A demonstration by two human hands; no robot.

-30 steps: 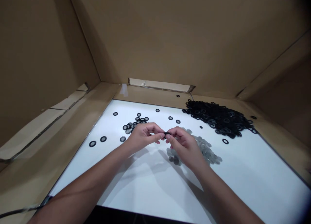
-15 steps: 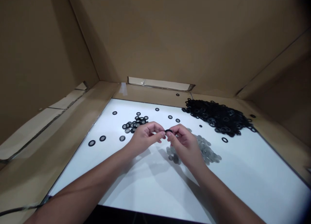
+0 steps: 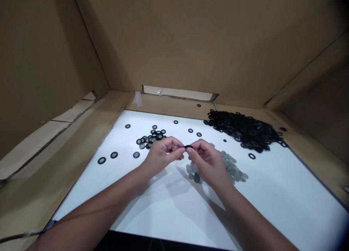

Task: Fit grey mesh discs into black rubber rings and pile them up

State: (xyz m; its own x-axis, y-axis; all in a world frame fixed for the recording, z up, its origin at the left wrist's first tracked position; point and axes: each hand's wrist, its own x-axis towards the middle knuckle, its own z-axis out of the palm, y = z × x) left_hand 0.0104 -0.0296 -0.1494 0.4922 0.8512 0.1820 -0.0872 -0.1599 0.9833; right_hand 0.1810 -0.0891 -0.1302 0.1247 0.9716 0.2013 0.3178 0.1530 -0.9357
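Between my two hands is a black rubber washer (image 3: 188, 146), pinched by the fingertips above the white board. My left hand (image 3: 165, 152) closes thumb and fingers on its left edge. On the opposite edge, my right hand (image 3: 206, 159) grips it in the same way. Whether a mesh disc sits in this ring cannot be made out. Under and around my right hand lies a pile of grey mesh discs (image 3: 233, 169), partly covered by it. Beyond my left hand is a cluster of black washers with grey discs in their centres (image 3: 152, 138).
A large heap of black rings (image 3: 245, 131) spreads over the board's far right corner. Loose rings with grey centres (image 3: 114, 155) are scattered on the left, and one plain ring (image 3: 252, 156) lies at right. Cardboard walls (image 3: 174, 40) enclose the white board (image 3: 169, 207).
Both hands keep their pinch on the washer, with only slight shifts of the fingers. The view has moved very slightly; the piles look the same.
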